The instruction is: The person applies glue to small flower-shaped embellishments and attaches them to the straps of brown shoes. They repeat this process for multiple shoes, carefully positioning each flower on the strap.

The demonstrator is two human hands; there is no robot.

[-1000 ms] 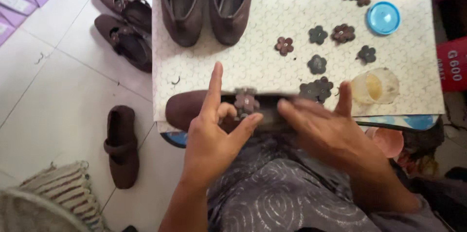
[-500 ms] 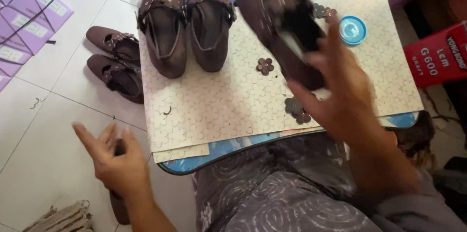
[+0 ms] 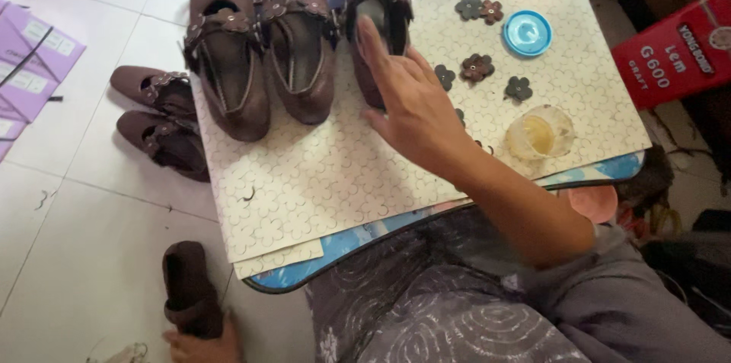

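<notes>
My right hand (image 3: 407, 108) lies flat with its fingers spread against a brown strapped shoe (image 3: 377, 9), which stands at the far edge of the patterned board (image 3: 304, 188). Two more brown shoes (image 3: 225, 66) (image 3: 301, 43) stand to the left of that shoe on the board. My left hand (image 3: 202, 346) is low at the frame's bottom edge, gripping the heel end of a plain brown shoe (image 3: 186, 291) on the floor; most of this hand is cut off.
Dark flower trims (image 3: 476, 67) lie loose on the board beside a blue lid (image 3: 527, 32) and a small glass cup (image 3: 539, 133). Two finished shoes (image 3: 164, 115) sit on the tiled floor at left. Purple sheets (image 3: 30, 66) lie far left, and a red box (image 3: 674, 51) stands at right.
My right hand carried the shoe from my lap up to the board's far edge and set it beside the other two. My left hand dropped to the floor onto the plain shoe.
</notes>
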